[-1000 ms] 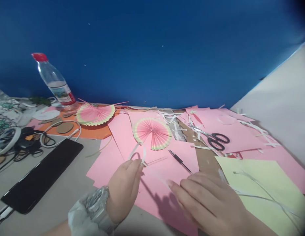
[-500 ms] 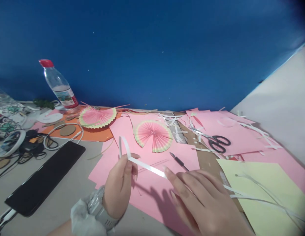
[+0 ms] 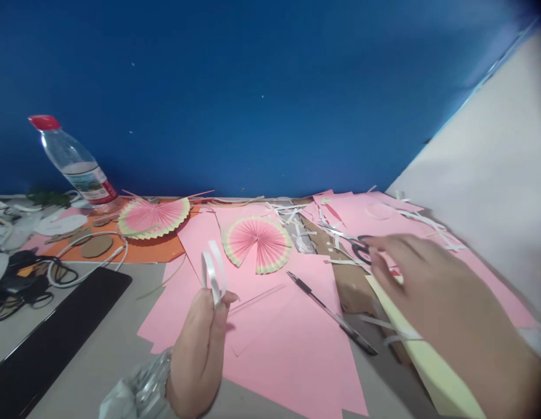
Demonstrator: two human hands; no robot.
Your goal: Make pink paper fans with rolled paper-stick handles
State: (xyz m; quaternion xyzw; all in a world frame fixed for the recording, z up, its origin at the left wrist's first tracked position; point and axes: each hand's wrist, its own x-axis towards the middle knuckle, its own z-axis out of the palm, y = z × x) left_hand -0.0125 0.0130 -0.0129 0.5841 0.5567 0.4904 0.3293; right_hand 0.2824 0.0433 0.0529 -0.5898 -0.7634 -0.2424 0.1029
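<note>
Pinching the looped white strip (image 3: 212, 279) between its fingertips, your left hand (image 3: 195, 349) is holding it over the pink paper (image 3: 287, 355); your right hand (image 3: 436, 297) is resting its fingertips at the handle of the scissors (image 3: 342, 234), though I cannot tell whether they are gripping it. A slackening pinch could be letting the loop spring open; a careless lift could be dragging nearby paper scraps (image 3: 292, 214). Beyond your left fingers, the capped bottle (image 3: 84, 174) is standing, its fill unclear

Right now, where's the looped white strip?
In the head view, the white strip is left of centre, pinched in the left hand, below-left of the middle pink fan.
</note>
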